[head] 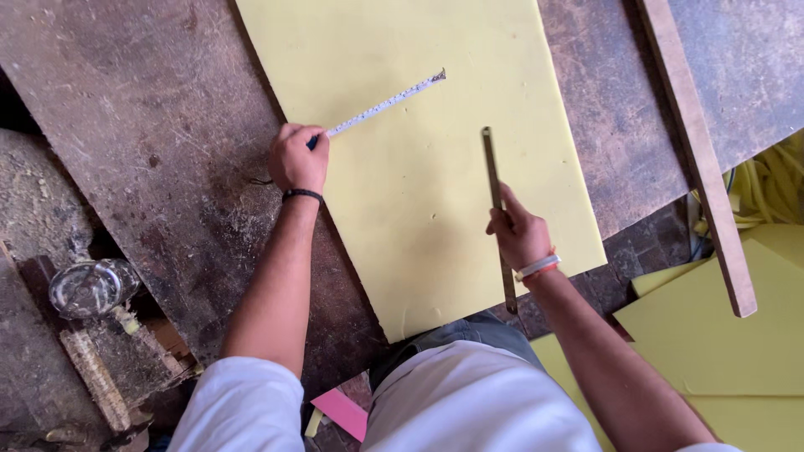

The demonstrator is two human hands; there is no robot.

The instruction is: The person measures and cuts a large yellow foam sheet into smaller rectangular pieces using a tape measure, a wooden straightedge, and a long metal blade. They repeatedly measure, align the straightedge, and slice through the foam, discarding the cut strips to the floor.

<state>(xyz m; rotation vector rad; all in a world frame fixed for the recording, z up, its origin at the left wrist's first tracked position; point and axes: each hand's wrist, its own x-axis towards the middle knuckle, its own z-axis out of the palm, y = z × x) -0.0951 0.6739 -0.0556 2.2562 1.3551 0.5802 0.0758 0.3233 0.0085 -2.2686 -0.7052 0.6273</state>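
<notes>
A large yellow foam sheet (pixel 419 192) lies on a worn dark wooden workbench (pixel 159 151). My left hand (pixel 297 157) is closed around a tape measure case at the sheet's left edge. Its white tape (pixel 385 104) runs out diagonally up and right across the foam. My right hand (pixel 519 236) grips a long thin metal ruler (pixel 494 180) near its middle. The ruler stands roughly lengthwise over the right part of the sheet, its lower end past the sheet's near edge.
A long wooden strip (pixel 699 159) lies diagonally across the bench at the right. More yellow foam pieces (pixel 720 335) are stacked below right. A round glass object (pixel 88 289) sits on a lower surface at the left. A pink scrap (pixel 339 412) lies near my body.
</notes>
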